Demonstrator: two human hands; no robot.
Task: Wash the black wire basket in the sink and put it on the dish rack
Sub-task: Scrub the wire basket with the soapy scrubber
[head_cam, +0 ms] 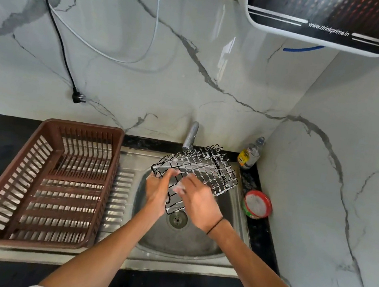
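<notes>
Hands meet over the round steel sink bowl (193, 246): the left hand (156, 191) grips the soapy black wire basket (200, 171) by its near end, tilted above the drain; the right hand (197, 200) presses flat-fingered against its mesh. Beyond stand the brown slatted plastic dish rack (44, 183) and chrome tap (191, 135).

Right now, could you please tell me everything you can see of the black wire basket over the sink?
The black wire basket is an open rectangular grid of thin dark wire, flecked with white suds. It is held tilted above the steel sink, below the tap. The left hand grips its near-left edge; the right hand rests against its wires, soapy at the fingers.
</notes>
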